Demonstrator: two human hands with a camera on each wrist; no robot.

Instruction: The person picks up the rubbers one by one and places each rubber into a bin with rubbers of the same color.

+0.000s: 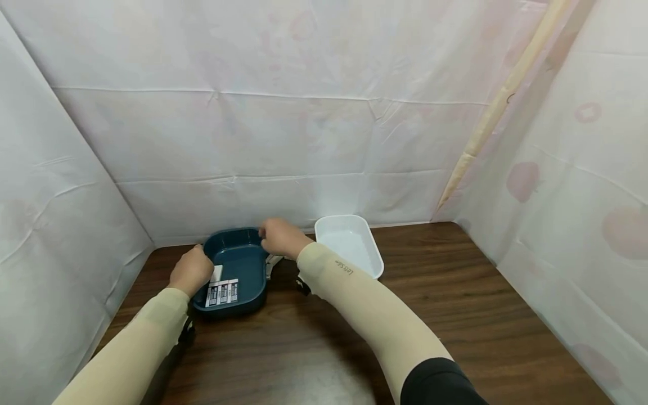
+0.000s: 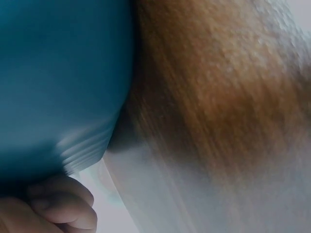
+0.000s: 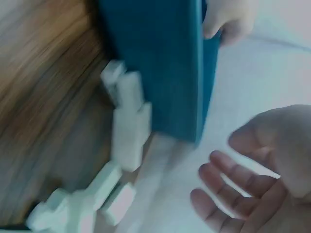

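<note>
On dark tray, left hand

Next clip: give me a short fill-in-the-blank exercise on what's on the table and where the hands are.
1. The left hand holds the near-left edge of the dark ____ tray.
2. Right of that tray sits an empty ____ tray.
3. The labels lie ____ the teal tray.
4. Both trays rest on a brown ____ table.

Missing words: teal; white; inside; wooden
</note>
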